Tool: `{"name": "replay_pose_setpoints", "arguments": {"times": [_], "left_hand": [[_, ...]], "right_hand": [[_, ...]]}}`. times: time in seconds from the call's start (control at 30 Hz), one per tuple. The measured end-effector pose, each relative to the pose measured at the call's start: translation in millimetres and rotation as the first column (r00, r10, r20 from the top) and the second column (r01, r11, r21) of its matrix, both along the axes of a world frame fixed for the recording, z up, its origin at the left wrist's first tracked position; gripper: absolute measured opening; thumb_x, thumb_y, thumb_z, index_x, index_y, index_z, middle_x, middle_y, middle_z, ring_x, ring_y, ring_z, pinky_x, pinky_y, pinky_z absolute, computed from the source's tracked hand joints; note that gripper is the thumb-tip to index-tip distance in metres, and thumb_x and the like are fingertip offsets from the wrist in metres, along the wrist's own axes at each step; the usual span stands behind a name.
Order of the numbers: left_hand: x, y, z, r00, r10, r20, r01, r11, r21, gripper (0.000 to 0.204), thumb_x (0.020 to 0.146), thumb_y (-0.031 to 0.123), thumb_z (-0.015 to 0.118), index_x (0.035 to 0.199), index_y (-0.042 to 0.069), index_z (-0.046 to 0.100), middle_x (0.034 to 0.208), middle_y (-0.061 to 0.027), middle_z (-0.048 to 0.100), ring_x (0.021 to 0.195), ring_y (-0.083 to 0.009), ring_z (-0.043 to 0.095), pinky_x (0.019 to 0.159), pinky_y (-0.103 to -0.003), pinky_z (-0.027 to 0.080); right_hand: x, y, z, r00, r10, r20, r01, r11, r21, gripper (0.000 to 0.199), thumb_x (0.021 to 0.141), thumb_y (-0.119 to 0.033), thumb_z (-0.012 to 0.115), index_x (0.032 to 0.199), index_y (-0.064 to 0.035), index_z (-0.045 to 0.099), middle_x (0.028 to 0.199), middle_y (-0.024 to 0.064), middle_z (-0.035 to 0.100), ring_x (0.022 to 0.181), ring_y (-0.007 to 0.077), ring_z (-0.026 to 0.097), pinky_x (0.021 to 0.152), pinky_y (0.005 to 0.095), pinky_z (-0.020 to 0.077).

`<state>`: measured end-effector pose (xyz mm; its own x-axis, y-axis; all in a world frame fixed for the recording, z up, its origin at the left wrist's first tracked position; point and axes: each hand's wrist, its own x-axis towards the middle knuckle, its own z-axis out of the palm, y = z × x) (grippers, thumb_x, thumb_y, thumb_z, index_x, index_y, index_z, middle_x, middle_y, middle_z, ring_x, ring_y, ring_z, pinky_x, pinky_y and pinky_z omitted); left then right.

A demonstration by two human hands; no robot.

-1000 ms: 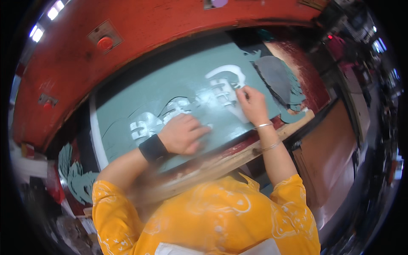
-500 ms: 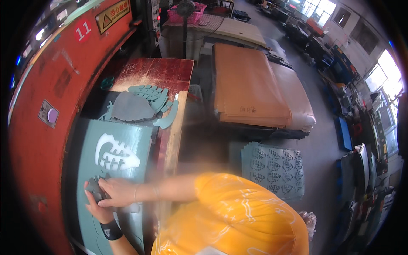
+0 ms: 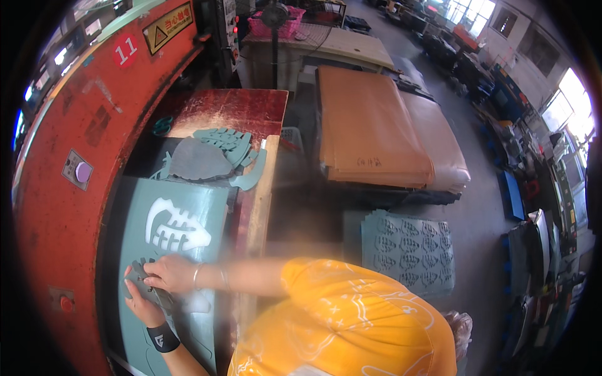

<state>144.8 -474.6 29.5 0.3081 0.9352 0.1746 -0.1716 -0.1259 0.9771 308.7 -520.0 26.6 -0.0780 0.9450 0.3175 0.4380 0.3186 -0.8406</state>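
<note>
Grey material (image 3: 165, 301) fills 2 hands' (image 3: 145, 308) (image 3: 174, 274) gripping, partly closed fingers (image 3: 154, 268) near the sheet's (image 3: 134, 336) edge.

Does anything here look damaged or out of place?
The dark red board beyond the green sheet looks worn: its surface is scraped, with a pale patch showing. Loose green cut pieces lie jumbled beside a grey piece, which looks untidy but may be ordinary here.

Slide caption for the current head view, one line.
A left hand and a right hand hold a notched dark grey piece over a flat grey-green sheet, beside an orange-red machine.
</note>
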Motion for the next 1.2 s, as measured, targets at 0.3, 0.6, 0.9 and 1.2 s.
{"name": "replay_pose_setpoints", "arguments": {"times": [0.3,0.6,0.9,1.2], "left_hand": [[-35,40,52,0.914,0.149,0.378,-0.083,0.979,-0.185,0.040,0.101,0.027,0.043,0.130,0.001,0.052,0.110,-0.0082,0.059,0.091,-0.0161,0.058,0.086,-0.032,0.048],[-145,54,173,0.973,0.211,0.093,-0.230,0.924,0.307,0.037,0.097,0.015,0.046,0.133,0.003,0.047,0.107,-0.0117,0.060,0.090,-0.0194,0.062,0.084,-0.035,0.051],[-131,-86,57,0.450,-0.140,-0.882,0.695,0.675,0.247,0.058,0.074,0.023,0.072,0.128,0.011,0.055,0.097,-0.0120,0.047,0.088,-0.0285,0.049,0.079,-0.037,0.044],[-131,-80,45,0.679,-0.051,-0.732,0.575,0.658,0.487,0.047,0.075,0.015,0.059,0.122,0.013,0.058,0.089,-0.0129,0.054,0.082,-0.0327,0.054,0.073,-0.041,0.047]], "right_hand": [[14,14,-6,0.978,-0.181,0.108,0.189,0.979,-0.073,0.022,0.079,-0.028,0.057,0.077,-0.0069,0.059,0.072,0.0163,0.060,0.069,0.0359,0.060,0.060,0.0450,0.0469],[8,17,14,0.967,-0.158,0.199,0.150,0.987,0.055,0.024,0.084,-0.019,0.055,0.070,-0.0001,0.051,0.066,0.0193,0.057,0.063,0.0385,0.055,0.059,0.0451,0.0439],[10,18,10,0.958,-0.119,0.262,0.099,0.991,0.087,0.025,0.084,-0.020,0.055,0.068,-0.0015,0.051,0.063,0.0144,0.058,0.061,0.0365,0.055,0.058,0.0452,0.0437],[4,18,15,0.946,-0.145,0.291,0.131,0.989,0.069,0.027,0.085,-0.023,0.058,0.070,-0.0024,0.051,0.062,0.0128,0.056,0.061,0.0329,0.055,0.058,0.0404,0.0443]]}}
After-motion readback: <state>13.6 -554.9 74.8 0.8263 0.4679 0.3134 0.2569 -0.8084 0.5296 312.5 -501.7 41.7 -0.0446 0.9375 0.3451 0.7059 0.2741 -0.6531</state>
